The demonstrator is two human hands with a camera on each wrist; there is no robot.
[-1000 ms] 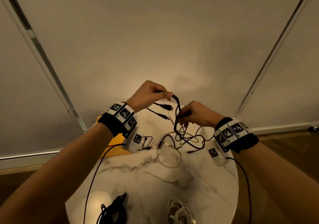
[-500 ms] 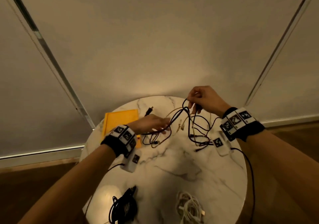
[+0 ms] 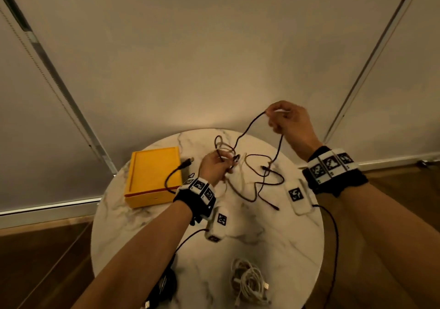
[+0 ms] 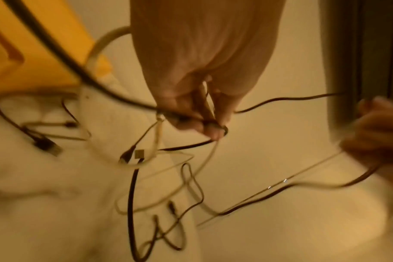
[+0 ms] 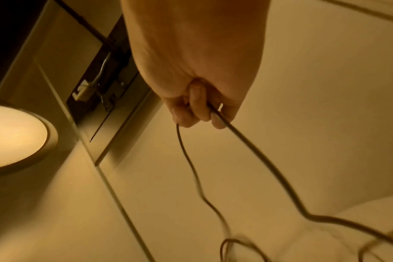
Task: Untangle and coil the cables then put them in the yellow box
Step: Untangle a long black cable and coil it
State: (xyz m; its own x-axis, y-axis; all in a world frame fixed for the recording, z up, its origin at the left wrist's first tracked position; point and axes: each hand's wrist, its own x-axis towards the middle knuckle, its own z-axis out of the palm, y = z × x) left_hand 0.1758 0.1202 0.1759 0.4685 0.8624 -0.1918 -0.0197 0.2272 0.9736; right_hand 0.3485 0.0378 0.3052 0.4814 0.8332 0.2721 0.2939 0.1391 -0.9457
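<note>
A tangle of thin black and pale cables [image 3: 250, 177] lies at the far middle of the round marble table [image 3: 273, 249]. My left hand [image 3: 214, 168] grips a bunch of these cables [image 4: 191, 120] low over the table, just right of the yellow box [image 3: 152, 172]. My right hand [image 3: 285, 120] is raised high at the right and pinches a loop of black cable [image 3: 250, 127], whose two strands [image 5: 236, 141] hang down from the fingers to the tangle. The yellow box sits shut at the table's far left.
A coiled white cable [image 3: 250, 282] rests at the table's near edge, and a black coiled cable [image 3: 164, 287] sits near left, partly behind my left arm. A wall with vertical rails [image 3: 59, 89] stands close behind the table. Wooden floor [image 3: 35, 261] surrounds it.
My right hand has risen up and to the right, drawing the black cable out of the tangle. My left hand has dropped to the table beside the yellow box, holding the bunch down.
</note>
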